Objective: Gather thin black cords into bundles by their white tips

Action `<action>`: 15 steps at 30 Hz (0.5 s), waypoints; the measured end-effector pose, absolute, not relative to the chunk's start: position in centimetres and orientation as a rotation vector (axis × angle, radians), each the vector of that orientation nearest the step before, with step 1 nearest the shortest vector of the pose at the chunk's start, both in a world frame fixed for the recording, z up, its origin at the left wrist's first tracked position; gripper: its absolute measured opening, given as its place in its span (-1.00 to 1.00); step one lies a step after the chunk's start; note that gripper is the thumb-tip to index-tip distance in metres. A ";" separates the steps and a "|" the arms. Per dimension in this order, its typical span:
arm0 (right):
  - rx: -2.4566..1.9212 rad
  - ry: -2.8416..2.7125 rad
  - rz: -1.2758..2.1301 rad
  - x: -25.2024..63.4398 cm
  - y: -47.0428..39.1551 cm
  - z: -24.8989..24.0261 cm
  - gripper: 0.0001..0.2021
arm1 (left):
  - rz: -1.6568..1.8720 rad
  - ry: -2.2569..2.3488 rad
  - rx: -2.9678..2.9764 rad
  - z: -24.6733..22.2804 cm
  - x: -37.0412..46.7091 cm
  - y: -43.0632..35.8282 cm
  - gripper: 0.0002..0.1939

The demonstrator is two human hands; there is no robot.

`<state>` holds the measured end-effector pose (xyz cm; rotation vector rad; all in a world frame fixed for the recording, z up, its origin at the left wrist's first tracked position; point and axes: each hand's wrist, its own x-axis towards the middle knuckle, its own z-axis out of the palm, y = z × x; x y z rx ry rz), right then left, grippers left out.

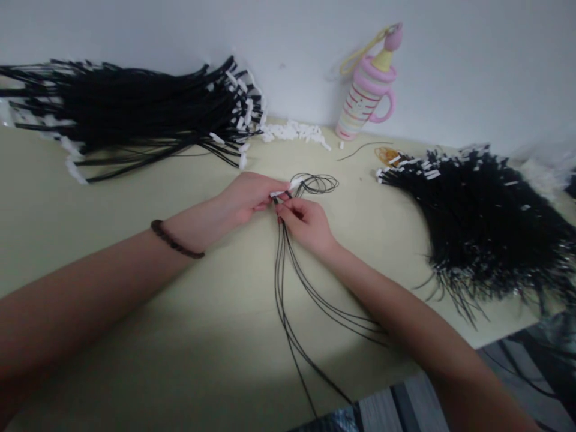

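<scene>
Grip, left hand: narrow, pinching a small white plastic connector above the middle of the pale yellow-green tabletop. Grip, right hand: narrow, holding a bunch of thin black wires just beside that connector. The wires are trailing down toward the near edge, some passing under the right forearm. Just beyond the hands, a coil of thin black wire is looping.

Left wrist: one dark beaded bracelet.

Far edge, left part: a thick heap of black cables with white ends is lying lengthwise. Beside it, small loose white plastic pieces are lying scattered.

Far edge, right of middle: a pink-and-white striped bottle with a handle is standing against the white wall; near it, one short black wire and orange-yellow bands are lying.

Right side: a large pile of black wires with white tips is spreading toward the near edge.
</scene>
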<state>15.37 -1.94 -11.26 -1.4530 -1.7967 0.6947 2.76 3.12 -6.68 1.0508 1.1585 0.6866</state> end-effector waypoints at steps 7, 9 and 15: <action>-1.425 -1.786 0.841 15.7 -2.0 -11.0 -0.68 | 0.764 1.164 1.129 -7.0 2.7 2.8 -0.85; -1.422 -1.775 0.869 15.8 -2.1 -10.9 -0.69 | 0.776 1.152 1.163 -7.4 2.6 2.9 -0.85; -1.422 -1.797 0.789 16.1 -2.4 -10.7 -0.75 | 0.756 1.145 1.218 -8.1 2.3 3.3 -0.81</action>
